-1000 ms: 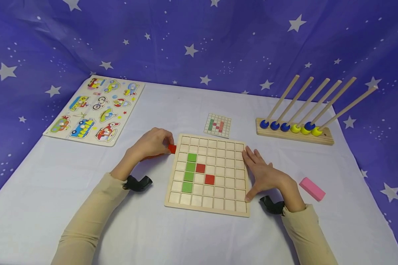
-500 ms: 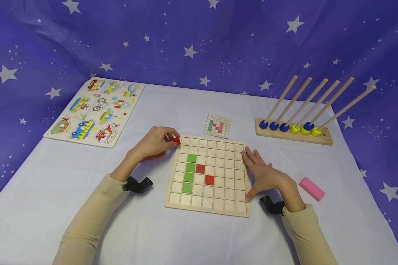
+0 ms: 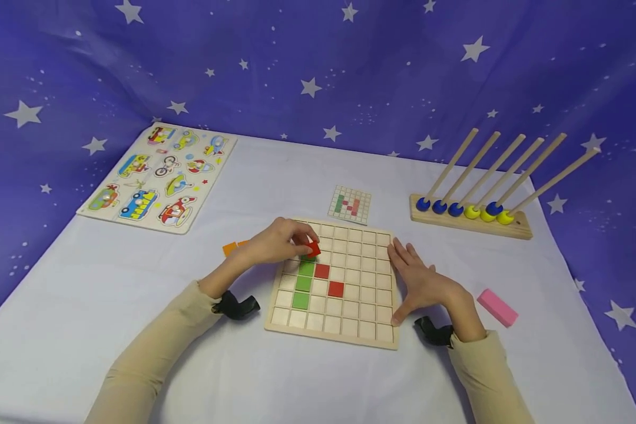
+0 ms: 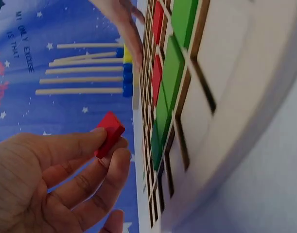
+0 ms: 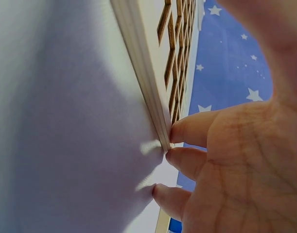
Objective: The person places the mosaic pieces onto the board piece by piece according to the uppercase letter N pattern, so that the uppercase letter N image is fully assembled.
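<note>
My left hand (image 3: pixel 278 241) pinches a red square tile (image 3: pixel 312 249) between thumb and fingers, over the upper left of a wooden grid board (image 3: pixel 368 293). In the left wrist view the tile (image 4: pixel 110 133) is tilted and held above the grid. A column of green tiles (image 3: pixel 303 283) fills part of the board's left side, its top one partly covered by the held tile. Two red tiles (image 3: pixel 336 289) sit in a diagonal beside that column. With fingers spread, my right hand (image 3: pixel 423 282) rests against the board's right edge; the right wrist view shows its fingertips (image 5: pixel 180 132) at that edge.
Behind the board lies a small pattern card (image 3: pixel 350 204). Orange tiles (image 3: pixel 230 249) show past the left wrist. A vehicle puzzle board (image 3: pixel 156 176) lies back left, a bead rack (image 3: pixel 471 222) with upright rods back right. A pink block (image 3: pixel 497 307) is right of the right hand.
My left hand has carried the red tile from beside the board's left edge rightward over the green column, uncovering the orange tiles. The right hand has stayed at the board's edge.
</note>
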Demonstrator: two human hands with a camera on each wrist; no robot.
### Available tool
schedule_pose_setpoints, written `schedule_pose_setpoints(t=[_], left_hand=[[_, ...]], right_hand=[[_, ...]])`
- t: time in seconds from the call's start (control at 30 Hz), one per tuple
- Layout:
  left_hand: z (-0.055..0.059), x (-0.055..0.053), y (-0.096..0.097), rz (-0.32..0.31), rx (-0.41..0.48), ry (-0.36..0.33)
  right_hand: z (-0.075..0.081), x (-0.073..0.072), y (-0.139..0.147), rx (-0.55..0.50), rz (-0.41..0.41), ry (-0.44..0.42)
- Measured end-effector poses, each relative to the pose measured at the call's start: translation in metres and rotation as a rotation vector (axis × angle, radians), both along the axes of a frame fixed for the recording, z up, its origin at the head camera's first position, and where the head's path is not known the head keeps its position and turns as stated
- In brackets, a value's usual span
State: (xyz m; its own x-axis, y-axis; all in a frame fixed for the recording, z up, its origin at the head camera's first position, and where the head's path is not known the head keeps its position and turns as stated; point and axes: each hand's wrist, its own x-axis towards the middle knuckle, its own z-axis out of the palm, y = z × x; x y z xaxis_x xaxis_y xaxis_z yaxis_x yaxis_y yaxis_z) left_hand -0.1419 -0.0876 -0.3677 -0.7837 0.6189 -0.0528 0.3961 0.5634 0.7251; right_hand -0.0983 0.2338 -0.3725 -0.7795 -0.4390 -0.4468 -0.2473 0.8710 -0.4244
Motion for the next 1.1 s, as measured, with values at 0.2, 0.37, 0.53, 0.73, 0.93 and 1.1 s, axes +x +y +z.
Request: schedule_pose_setpoints(t=[0.2,0.37,0.53,0.73,0.93,1.1], left_hand=[[-0.007,0.008,0.016,-0.107,-0.017,-0.003],[-0.008,0.019,0.033,-0.181,0.017,-0.035],[-0.005,0.034,0.050,-0.188,0.053,-0.079],[-0.006,0.049,0.066,-0.192,0.048,-0.068],[-0.013,0.052,0.075,-0.227,-0.002,-0.011],[-0.014,0.053,0.078,-0.263,-0.045,0.043]], right_hand=[[-0.003,0.002,0.002,-0.009,0.016,0.000],[-0.002,0.000,0.001,-0.005,0.021,0.006],[0.000,-0.002,0.000,0.019,0.015,0.002],[-0.001,-0.004,0.000,0.020,0.010,0.002],[-0.001,-0.003,0.000,0.018,0.009,-0.001],[0.001,-0.002,0.001,0.019,0.001,-0.003]])
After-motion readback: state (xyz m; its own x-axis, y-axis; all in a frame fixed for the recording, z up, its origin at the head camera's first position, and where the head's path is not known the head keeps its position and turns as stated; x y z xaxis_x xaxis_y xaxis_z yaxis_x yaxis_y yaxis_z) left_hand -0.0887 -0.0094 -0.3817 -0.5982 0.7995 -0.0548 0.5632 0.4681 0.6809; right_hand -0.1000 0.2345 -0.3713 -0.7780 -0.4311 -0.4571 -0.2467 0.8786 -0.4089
